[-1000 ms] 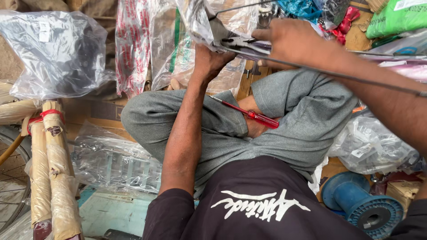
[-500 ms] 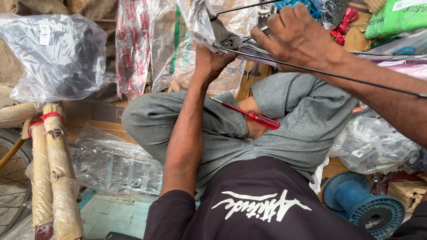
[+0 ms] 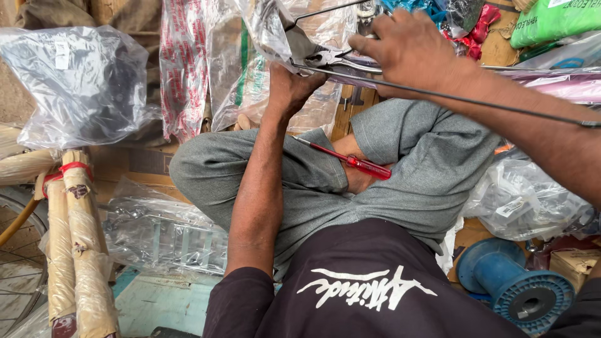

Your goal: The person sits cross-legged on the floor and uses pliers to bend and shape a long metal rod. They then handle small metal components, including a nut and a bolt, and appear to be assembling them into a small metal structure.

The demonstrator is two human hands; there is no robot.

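My left hand (image 3: 289, 89) reaches up from below and grips a plastic-wrapped metal part (image 3: 275, 31) together with a thin metal rod (image 3: 476, 100) that runs off to the right. My right hand (image 3: 410, 50) comes in from the right and closes over the handles of grey pliers (image 3: 328, 58), whose jaws sit at the rod just above my left hand. A red-handled screwdriver (image 3: 354, 163) lies loose in my lap, on the folds of my grey trousers (image 3: 432, 163).
Plastic-bagged parts hang ahead and at left (image 3: 81, 81). Paper-wrapped bicycle tubes with red tape (image 3: 69, 238) and a wheel stand at left. A bagged metal rack (image 3: 163, 235) lies by my knee. A blue spool (image 3: 519, 288) and another clear bag (image 3: 526, 200) sit at right.
My right hand has shifted its fingers on the pliers and sits slightly lower. My left hand keeps the same hold, and the screwdriver has not moved.
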